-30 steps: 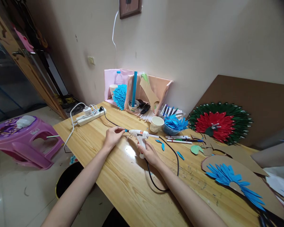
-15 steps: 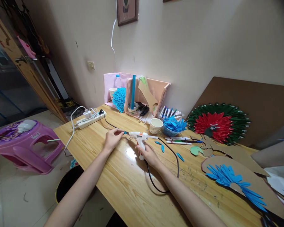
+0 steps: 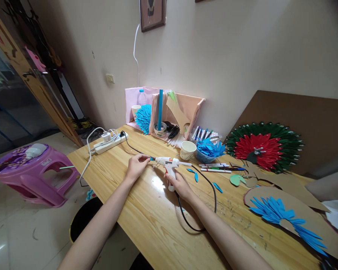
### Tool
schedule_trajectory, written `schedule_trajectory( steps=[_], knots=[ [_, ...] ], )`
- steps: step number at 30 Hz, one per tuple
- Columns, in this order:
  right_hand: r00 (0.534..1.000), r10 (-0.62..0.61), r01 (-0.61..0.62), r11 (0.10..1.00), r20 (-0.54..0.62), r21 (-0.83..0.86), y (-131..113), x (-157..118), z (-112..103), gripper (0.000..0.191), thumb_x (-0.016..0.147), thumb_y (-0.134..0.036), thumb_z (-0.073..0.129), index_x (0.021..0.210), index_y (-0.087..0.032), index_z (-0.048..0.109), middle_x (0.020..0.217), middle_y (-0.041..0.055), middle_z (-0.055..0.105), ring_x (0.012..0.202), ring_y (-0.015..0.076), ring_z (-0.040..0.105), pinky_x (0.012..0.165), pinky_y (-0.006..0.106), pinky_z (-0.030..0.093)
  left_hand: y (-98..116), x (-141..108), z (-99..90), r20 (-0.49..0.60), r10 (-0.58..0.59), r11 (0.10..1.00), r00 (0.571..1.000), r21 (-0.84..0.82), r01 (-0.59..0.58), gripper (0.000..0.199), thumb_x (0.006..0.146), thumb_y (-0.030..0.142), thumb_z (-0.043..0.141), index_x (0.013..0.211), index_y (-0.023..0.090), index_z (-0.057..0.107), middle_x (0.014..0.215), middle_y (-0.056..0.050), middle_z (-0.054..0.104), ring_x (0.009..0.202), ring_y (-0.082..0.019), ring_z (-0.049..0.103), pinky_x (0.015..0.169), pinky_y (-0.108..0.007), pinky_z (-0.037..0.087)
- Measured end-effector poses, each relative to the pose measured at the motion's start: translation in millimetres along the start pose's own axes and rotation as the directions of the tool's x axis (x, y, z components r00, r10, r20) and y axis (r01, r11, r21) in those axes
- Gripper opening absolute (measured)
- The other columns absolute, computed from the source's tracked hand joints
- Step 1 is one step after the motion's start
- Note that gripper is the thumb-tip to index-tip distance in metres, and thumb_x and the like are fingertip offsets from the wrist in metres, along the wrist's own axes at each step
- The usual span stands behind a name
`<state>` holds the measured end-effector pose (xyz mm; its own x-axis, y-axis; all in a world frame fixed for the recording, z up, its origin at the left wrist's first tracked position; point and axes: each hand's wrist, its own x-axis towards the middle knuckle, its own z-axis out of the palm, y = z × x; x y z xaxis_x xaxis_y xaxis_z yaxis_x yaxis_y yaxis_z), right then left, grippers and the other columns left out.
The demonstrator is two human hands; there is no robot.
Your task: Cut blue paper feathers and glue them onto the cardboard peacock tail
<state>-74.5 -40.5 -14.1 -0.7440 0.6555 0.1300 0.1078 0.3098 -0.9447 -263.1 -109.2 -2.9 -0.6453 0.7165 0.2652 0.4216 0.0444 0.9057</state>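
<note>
My right hand (image 3: 178,183) grips the handle of a white glue gun (image 3: 169,163), whose nozzle points left and whose rear end has a glue stick in it. Pinched in the fingertips of my left hand (image 3: 138,167) is a small blue piece (image 3: 152,159), right at the nozzle. Right of the gun, a few loose blue petals (image 3: 196,177) lie on the wooden table (image 3: 146,225). A round cardboard (image 3: 259,193) at the right carries a partial ring of blue petals (image 3: 276,210).
Behind the gun stand a paper cup (image 3: 188,150) and a bowl of blue pieces (image 3: 210,150). Markers (image 3: 215,170) lie nearby. A power strip (image 3: 111,144) sits at the left edge; the black cord (image 3: 215,198) loops beside my right forearm. A person's arm (image 3: 329,183) shows at far right.
The view has shifted slightly, so the scene sits a little further right. Both hands keep nearly the same pose, with the blue piece still at the nozzle.
</note>
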Motion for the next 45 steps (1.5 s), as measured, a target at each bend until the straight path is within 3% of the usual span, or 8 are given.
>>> schedule_trajectory(
  steps=[14, 32, 39, 45],
  knots=[
    [1.0, -0.017, 0.017, 0.999, 0.001, -0.029, -0.1, 0.1, -0.3, 0.026, 0.08, -0.037, 0.043, 0.066, -0.017, 0.052, 0.061, -0.0016, 0.05, 0.058, 0.0128, 0.047, 0.057, 0.023, 0.037, 8.1, 0.9, 1.8, 0.009, -0.026, 0.995, 1.0, -0.097, 0.026, 0.02, 0.06, 0.023, 0.067, 0.078, 0.014, 0.066, 0.074, -0.006, 0.068, 0.067, -0.016, 0.063, 0.066, -0.027, 0.051],
    [1.0, -0.012, 0.012, 1.0, 0.002, -0.012, -2.6, 0.8, -0.6, 0.027, 0.08, -0.034, 0.043, 0.061, -0.017, 0.051, 0.058, -0.0012, 0.05, 0.058, 0.013, 0.047, 0.055, 0.023, 0.037, 5.9, 2.3, 1.0, -0.031, -0.01, 0.996, 0.999, -0.086, 0.007, 0.021, 0.06, 0.025, 0.067, 0.077, 0.013, 0.064, 0.074, -0.005, 0.067, 0.066, -0.015, 0.063, 0.066, -0.027, 0.051],
    [1.0, -0.006, 0.006, 1.0, -0.011, -0.003, 0.2, -0.8, -0.3, 0.024, 0.08, -0.035, 0.044, 0.076, -0.016, 0.058, 0.063, -0.0009, 0.053, 0.059, 0.0126, 0.048, 0.057, 0.023, 0.037, 0.1, 5.3, -2.7, -0.058, -0.008, 0.997, 0.998, -0.08, 0.004, 0.022, 0.064, 0.026, 0.065, 0.083, 0.014, 0.065, 0.08, -0.007, 0.068, 0.072, -0.017, 0.064, 0.071, -0.029, 0.051],
    [0.989, -0.049, 0.043, 0.998, -0.138, -0.049, -9.5, 14.8, 1.5, 0.027, 0.082, -0.037, 0.043, 0.086, -0.016, 0.06, 0.07, 0.001, 0.058, 0.064, 0.0141, 0.052, 0.061, 0.023, 0.039, -3.9, 9.2, -12.1, -0.126, -0.02, 0.996, 0.992, -0.094, 0.008, 0.027, 0.066, 0.032, 0.063, 0.086, 0.013, 0.066, 0.084, -0.009, 0.068, 0.077, -0.019, 0.064, 0.074, -0.03, 0.05]
  ],
)
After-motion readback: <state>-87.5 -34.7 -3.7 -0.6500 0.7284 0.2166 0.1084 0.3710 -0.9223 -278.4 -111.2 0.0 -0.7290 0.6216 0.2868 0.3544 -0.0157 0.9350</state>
